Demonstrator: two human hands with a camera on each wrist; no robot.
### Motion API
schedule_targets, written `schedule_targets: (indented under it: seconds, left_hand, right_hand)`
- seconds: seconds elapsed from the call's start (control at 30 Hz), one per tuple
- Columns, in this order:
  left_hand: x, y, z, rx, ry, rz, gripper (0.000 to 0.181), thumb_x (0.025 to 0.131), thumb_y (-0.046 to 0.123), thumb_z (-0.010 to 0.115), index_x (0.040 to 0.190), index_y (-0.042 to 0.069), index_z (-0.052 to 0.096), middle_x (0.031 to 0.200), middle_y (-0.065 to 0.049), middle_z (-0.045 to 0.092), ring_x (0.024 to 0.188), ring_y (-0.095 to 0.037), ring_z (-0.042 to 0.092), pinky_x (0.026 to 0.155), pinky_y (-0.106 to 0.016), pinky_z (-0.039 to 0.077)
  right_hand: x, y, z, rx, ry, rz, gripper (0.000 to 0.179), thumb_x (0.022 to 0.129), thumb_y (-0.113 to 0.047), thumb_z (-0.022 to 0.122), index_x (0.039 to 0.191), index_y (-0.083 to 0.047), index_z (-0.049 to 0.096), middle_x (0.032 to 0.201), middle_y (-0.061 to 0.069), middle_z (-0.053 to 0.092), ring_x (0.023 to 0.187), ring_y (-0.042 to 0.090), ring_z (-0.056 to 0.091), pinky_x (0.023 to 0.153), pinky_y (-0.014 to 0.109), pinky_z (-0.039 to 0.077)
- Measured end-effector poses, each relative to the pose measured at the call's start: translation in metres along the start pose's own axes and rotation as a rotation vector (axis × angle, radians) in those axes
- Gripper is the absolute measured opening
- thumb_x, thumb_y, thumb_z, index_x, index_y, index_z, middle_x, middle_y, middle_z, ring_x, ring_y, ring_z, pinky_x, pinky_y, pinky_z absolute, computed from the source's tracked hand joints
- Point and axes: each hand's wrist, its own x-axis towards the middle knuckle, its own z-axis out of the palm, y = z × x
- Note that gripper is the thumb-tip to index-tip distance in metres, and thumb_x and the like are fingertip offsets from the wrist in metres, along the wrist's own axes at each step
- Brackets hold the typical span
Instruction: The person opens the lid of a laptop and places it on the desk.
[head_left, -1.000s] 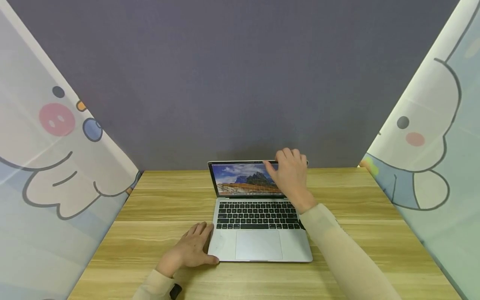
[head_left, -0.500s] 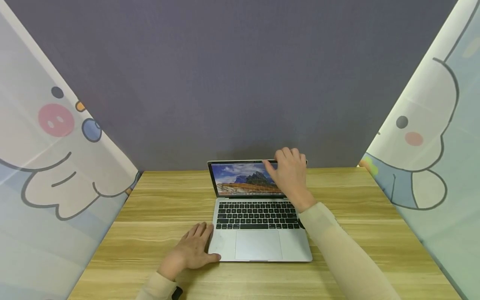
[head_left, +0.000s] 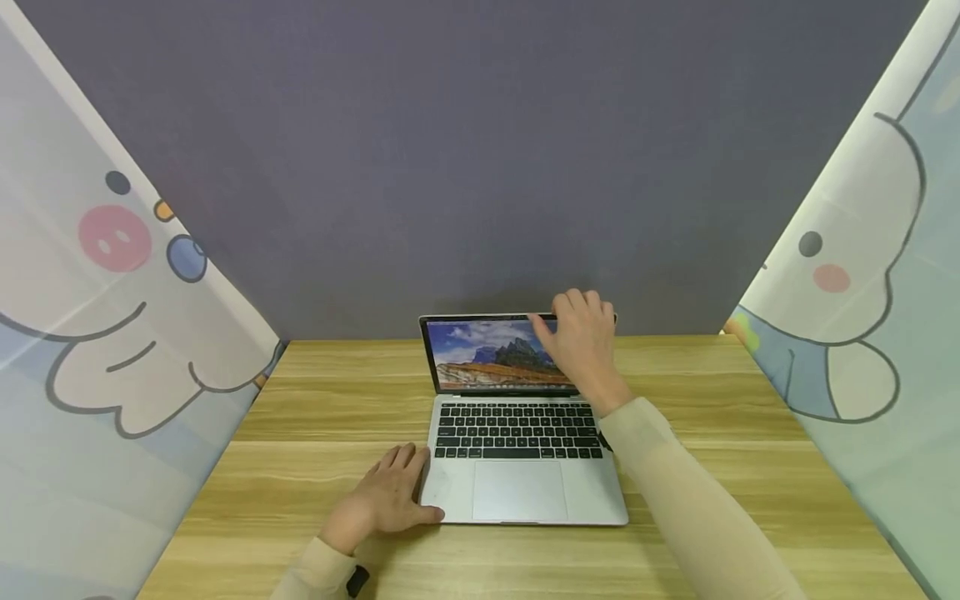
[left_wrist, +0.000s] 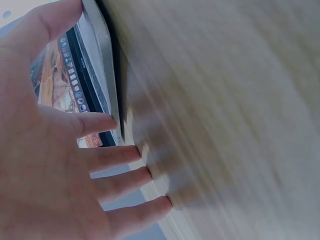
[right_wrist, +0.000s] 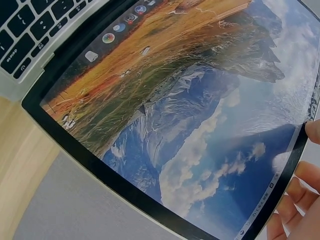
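A silver laptop (head_left: pixel 520 492) stands on the wooden table with its lid raised and its screen (head_left: pixel 487 354) lit with a mountain picture. My right hand (head_left: pixel 583 346) grips the lid's top edge near its right corner, thumb on the screen side and fingers over the back. The right wrist view shows the thumb and fingers (right_wrist: pixel 295 200) at the lid's edge. Beside the base's left front corner is my left hand (head_left: pixel 388 498), its thumb touching that corner and its index finger along the side. In the left wrist view, the other fingertips (left_wrist: pixel 160 202) rest on the table, fingers fairly straight.
The wooden table (head_left: pixel 315 400) extends on both sides of the laptop. A grey panel (head_left: pixel 480 167) rises behind it, close to the lid. Cartoon-printed sheets (head_left: pixel 97 333) slope along the left and right sides.
My right hand has risen slightly together with the lid's top edge, and the screen shows a little taller. The left hand stays at the laptop's corner.
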Motion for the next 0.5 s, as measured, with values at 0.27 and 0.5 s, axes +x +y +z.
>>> schedule_targets:
  seconds: [0.27, 0.5]
  left_hand:
    - [0.002, 0.001, -0.001, 0.006, -0.008, 0.003, 0.105, 0.077, 0.062, 0.078, 0.152, -0.001, 0.040, 0.150, -0.030, 0.039, 0.139, -0.053, 0.036, 0.110, -0.067, 0.034]
    - [0.001, 0.001, -0.002, 0.001, -0.010, 0.000, 0.105, 0.077, 0.062, 0.078, 0.152, -0.001, 0.039, 0.151, -0.030, 0.038, 0.139, -0.053, 0.036, 0.109, -0.068, 0.035]
  right_hand:
    - [0.003, 0.003, 0.005, -0.010, 0.024, -0.019, 0.040, 0.095, -0.043, 0.070, 0.082, -0.007, 0.058, 0.084, 0.012, 0.058, 0.079, 0.035, 0.049, 0.066, 0.046, 0.037]
    - [0.009, 0.006, 0.012, -0.040, 0.033, -0.029, 0.041, 0.097, -0.043, 0.068, 0.082, -0.006, 0.057, 0.086, 0.013, 0.057, 0.080, 0.036, 0.048, 0.067, 0.047, 0.036]
